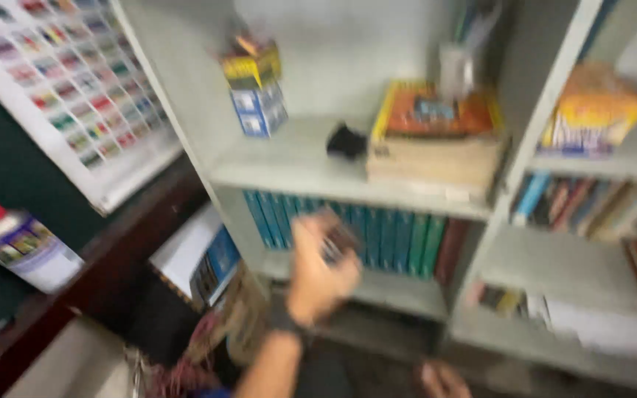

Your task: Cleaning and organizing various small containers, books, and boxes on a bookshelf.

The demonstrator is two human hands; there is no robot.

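Left hand (pixel 318 269) raised before row of blue books (pixel 348 236) on grey shelf (pixel 311 173), fingers curled round small dark object (pixel 339 242), blurred, kind unclear. Right hand (pixel 442 379) low at frame edge; grip cannot be told.

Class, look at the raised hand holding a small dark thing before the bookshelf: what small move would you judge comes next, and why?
Probably a short reach forward to the row of blue books. The left hand is raised just before them, gripping a small dark object, too blurred to identify. The right hand hangs low, apparently empty.
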